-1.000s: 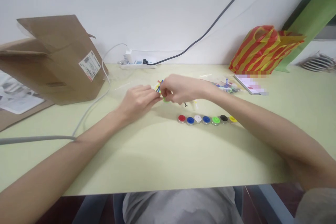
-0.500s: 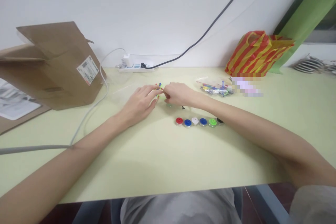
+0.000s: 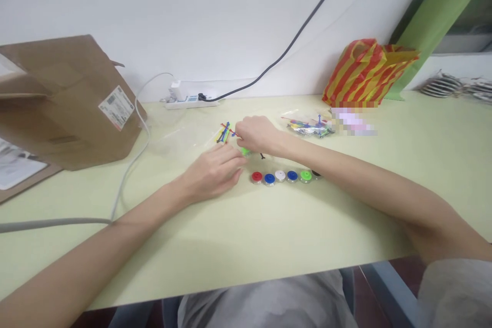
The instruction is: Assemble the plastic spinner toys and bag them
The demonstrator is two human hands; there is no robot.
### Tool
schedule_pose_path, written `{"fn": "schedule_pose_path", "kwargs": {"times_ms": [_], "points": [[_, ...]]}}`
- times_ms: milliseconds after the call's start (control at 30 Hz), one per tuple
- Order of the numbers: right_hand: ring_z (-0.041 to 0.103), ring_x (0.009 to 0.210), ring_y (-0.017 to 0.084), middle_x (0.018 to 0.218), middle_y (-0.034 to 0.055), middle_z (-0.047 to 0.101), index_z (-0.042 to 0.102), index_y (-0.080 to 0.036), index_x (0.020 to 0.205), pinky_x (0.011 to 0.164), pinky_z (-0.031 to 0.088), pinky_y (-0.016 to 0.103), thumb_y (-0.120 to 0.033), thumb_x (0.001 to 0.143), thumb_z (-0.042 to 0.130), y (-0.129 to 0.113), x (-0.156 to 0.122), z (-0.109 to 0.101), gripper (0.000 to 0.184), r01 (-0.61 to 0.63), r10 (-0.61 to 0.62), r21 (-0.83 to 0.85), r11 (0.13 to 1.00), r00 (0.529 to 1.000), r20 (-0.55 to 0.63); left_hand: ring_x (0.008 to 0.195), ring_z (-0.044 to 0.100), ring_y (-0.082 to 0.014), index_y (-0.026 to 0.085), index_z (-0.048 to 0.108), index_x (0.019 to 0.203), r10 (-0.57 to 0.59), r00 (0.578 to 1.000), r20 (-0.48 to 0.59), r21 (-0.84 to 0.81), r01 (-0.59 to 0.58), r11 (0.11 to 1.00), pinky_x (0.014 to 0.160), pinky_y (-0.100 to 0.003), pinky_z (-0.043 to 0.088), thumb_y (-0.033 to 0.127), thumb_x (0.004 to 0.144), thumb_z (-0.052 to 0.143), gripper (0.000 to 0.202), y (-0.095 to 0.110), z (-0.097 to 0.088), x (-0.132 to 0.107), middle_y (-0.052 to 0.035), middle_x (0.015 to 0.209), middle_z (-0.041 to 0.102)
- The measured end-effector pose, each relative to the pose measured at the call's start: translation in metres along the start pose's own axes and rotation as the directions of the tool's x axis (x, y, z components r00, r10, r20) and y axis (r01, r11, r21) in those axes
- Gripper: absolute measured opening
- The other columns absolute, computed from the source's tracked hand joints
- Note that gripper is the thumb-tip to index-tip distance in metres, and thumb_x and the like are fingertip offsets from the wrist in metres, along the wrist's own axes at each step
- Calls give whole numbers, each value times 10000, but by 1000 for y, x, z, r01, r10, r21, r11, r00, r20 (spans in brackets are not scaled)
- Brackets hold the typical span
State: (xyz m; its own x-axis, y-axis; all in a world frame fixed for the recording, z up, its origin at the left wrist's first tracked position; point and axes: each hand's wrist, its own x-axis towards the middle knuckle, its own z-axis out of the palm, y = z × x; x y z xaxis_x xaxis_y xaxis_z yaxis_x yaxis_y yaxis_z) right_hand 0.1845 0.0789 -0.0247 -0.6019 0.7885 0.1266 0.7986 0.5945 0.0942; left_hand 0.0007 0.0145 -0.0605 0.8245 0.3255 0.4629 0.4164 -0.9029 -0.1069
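Sticks (image 3: 224,133) lie just beside the right grip (image 3: 257,134).

Our left arm (image 3: 119,243) angles forward and right, forearm bare. Left hand (image 3: 216,170) palm down, fingers (image 3: 230,158) loosely bent, thumb below them. Our right arm (image 3: 353,182) reaches in leftward, elbow bent. Right hand (image 3: 254,134) sits slightly farther forward, near the left, back up, fingers curled under, tips hidden from us.

Soft light is washing the wall (image 3: 230,20), faint shadows are lying across the table (image 3: 269,236), coarse pixels are masking a flat object (image 3: 351,121)
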Motion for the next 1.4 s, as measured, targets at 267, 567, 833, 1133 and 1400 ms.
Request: {"fn": "schedule_pose_path", "kwargs": {"times_ms": [267, 567, 833, 1133, 1400], "points": [[705, 998, 333, 1061, 235, 737, 708, -99, 1105, 738, 479, 341, -185, 937, 493, 13, 0, -12, 286, -20, 20, 3, 1000, 1000, -10, 774, 626, -190, 206, 657, 967, 75, 995, 69, -49, -71, 996, 725, -333, 463, 223, 977, 538, 121, 18, 3, 6, -74, 899, 690], [695, 900, 271, 1044, 175, 746, 731, -138, 990, 652, 405, 301, -193, 950, 495, 16, 0, -22, 245, -64, 65, 19, 998, 998, -26, 478, 502, -121, 224, 569, 856, -252, 957, 140, -109, 268, 957, 524, -246, 340, 250, 951, 522, 109, -16, -2, -18, 60, 560, 516], [644, 932, 182, 1098, 104, 736, 741, -148, 1156, 706, 379, 242, -117, 872, 655, 29, 57, 4, 298, 235, -252, 170, 957, 964, 89, 513, 500, -127, 227, 552, 887, -362, 925, 112, -224, 378, 898, 550, -242, 369, 252, 929, 544, 49, -22, 8, -20, 60, 604, 506], [555, 833, 158, 968, 82, 675, 696, -140, 884, 705, 336, 257, -124, 904, 562, 10, 61, 23, 137, 473, -477, 186, 861, 879, -26, 511, 525, -157, 220, 576, 842, -523, 852, -15, -76, 521, 850, 568, -283, 324, 306, 1011, 440, 234, -27, 13, -21, 31, 583, 560], [602, 939, 190, 1048, 98, 675, 694, -159, 1019, 753, 366, 258, -180, 961, 554, 22, 56, 35, 153, 437, -430, 182, 881, 899, -79, 583, 578, -179, 222, 557, 891, -722, 684, -103, -20, 725, 689, 555, -280, 315, 291, 960, 498, 114, -41, 9, -21, 13, 666, 626]]}}
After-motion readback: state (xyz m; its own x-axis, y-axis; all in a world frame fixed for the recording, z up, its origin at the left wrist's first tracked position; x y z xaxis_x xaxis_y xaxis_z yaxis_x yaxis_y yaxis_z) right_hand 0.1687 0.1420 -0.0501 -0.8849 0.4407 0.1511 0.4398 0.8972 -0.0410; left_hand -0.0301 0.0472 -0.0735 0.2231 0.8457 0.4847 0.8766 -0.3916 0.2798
